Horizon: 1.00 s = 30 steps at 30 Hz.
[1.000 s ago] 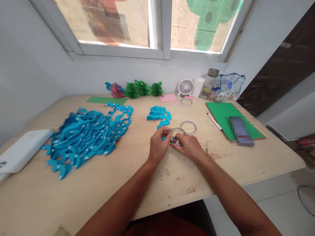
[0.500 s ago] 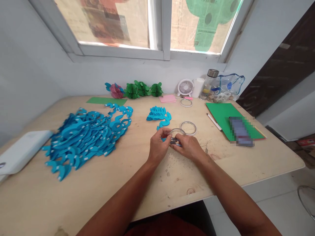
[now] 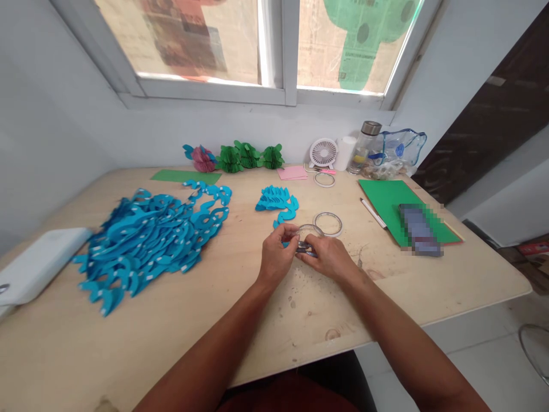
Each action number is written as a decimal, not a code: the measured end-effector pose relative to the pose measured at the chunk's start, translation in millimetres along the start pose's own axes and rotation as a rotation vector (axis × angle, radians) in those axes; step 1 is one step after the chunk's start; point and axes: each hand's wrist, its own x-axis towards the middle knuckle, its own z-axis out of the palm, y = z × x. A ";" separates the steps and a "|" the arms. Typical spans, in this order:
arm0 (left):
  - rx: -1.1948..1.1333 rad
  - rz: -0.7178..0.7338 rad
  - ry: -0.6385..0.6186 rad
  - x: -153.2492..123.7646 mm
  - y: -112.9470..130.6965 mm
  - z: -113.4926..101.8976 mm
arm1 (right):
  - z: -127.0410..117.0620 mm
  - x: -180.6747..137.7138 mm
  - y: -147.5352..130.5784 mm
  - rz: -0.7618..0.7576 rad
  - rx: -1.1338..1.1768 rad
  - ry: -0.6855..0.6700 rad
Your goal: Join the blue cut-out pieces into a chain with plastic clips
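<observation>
My left hand [image 3: 278, 257] is closed, its thumb and fingers pinching a blue paper piece, of which only a sliver shows. My right hand [image 3: 330, 256] is closed beside it, the fingertips of both hands almost meeting. A clear roll of tape [image 3: 309, 228] stands up between them, held in the right hand. Under the roll, a small dark tool with a metallic look [image 3: 303, 247] shows between the fingers; its kind is mostly hidden. Just beyond my left hand lies a folded chain of blue paper pieces [image 3: 274, 198], its tail trailing toward the fingers.
A large heap of blue paper cutouts [image 3: 150, 234] with white tabs lies left, beside a white device [image 3: 40, 263]. Another tape roll [image 3: 328, 223] lies just beyond my right hand. Rightward are a pen [image 3: 373, 213], green sheets [image 3: 381, 203] and a phone [image 3: 420, 229]. A bottle [image 3: 364, 147] and fan [image 3: 323, 153] stand behind.
The fingers have shifted very slightly around the tape and the dark tool. Everything on the table keeps its place.
</observation>
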 end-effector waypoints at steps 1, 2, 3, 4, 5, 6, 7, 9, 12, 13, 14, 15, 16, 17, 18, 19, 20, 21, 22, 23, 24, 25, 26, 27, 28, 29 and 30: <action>0.000 0.001 0.000 -0.1 -0.2 0.1 | -0.1 -0.1 -0.1 -0.001 0.000 0.002; 0.001 0.001 0.001 -0.1 -0.3 0.1 | -0.3 -0.1 -0.2 -0.002 0.000 0.003; 0.002 0.000 0.002 -0.1 -0.4 0.2 | -0.5 -0.2 -0.3 -0.003 -0.001 0.004; 0.002 -0.003 0.001 -0.1 -0.4 0.2 | -0.6 -0.2 -0.4 -0.003 -0.001 0.006; 0.003 -0.008 -0.001 -0.1 -0.4 0.2 | -0.7 -0.3 -0.4 -0.002 -0.002 0.009; 0.004 -0.013 -0.004 0.0 -0.3 0.2 | -0.7 -0.3 -0.5 0.001 -0.005 0.012; 0.005 -0.017 -0.005 0.1 -0.2 0.2 | -0.6 -0.4 -0.5 0.003 -0.008 0.015; 0.008 -0.017 -0.006 0.2 0.0 0.1 | -0.5 -0.4 -0.4 0.002 -0.017 0.015; 0.008 -0.007 -0.005 0.1 -0.4 0.1 | -0.4 -0.3 -0.1 -0.005 -0.026 0.009; 0.006 -0.005 -0.004 0.0 -0.6 0.1 | -0.4 -0.2 0.0 -0.005 -0.028 0.008; 0.003 -0.003 -0.002 -0.2 -1.0 0.2 | -0.5 -0.1 0.1 -0.004 -0.030 0.008; 0.001 -0.003 0.000 -0.2 -1.3 0.2 | -0.6 0.0 0.1 -0.002 -0.032 0.009; 0.001 -0.002 0.000 -0.3 -1.7 0.3 | -0.7 0.1 0.2 -0.002 -0.034 0.008; 0.001 -0.001 0.001 -0.3 -1.9 0.3 | -0.7 0.1 0.2 -0.003 -0.037 0.007; 0.001 -0.001 0.000 -0.3 -2.1 0.3 | -0.8 0.2 0.2 -0.005 -0.039 0.007; 0.000 -0.001 0.000 -0.3 -2.2 0.3 | -0.9 0.2 0.1 -0.005 -0.039 0.006; -0.003 -0.002 0.001 -0.2 -2.1 0.3 | -0.9 0.2 0.0 -0.004 -0.039 0.006; -0.009 -0.003 0.001 -0.2 -2.0 0.3 | -1.0 0.2 -0.1 -0.002 -0.038 0.005; -0.017 -0.004 0.002 -0.1 -1.7 0.3 | -1.0 0.2 -0.2 0.000 -0.036 0.005; -0.026 -0.006 0.003 -0.1 -1.2 0.3 | -1.0 0.1 -0.2 0.001 -0.032 0.006; -0.034 -0.008 0.004 0.0 -0.7 0.2 | -1.0 0.1 -0.3 0.001 -0.028 0.008; -0.039 -0.010 0.004 0.0 0.0 0.1 | -1.0 0.1 -0.2 0.001 -0.024 0.010; -0.043 -0.014 0.002 0.0 0.8 -0.1 | -1.0 0.1 -0.2 0.001 -0.020 0.010; -0.045 -0.017 0.001 0.0 1.5 -0.3 | -0.9 0.0 -0.1 0.002 -0.016 0.010; -0.047 -0.021 0.001 0.0 2.3 -0.5 | -0.7 0.1 0.1 0.005 -0.014 0.009; -0.048 -0.023 0.000 0.0 2.9 -0.7 | -0.6 0.1 0.2 0.009 -0.013 0.008; -0.051 -0.024 0.001 0.0 3.3 -0.9 | -0.5 0.1 0.3 0.011 -0.012 0.008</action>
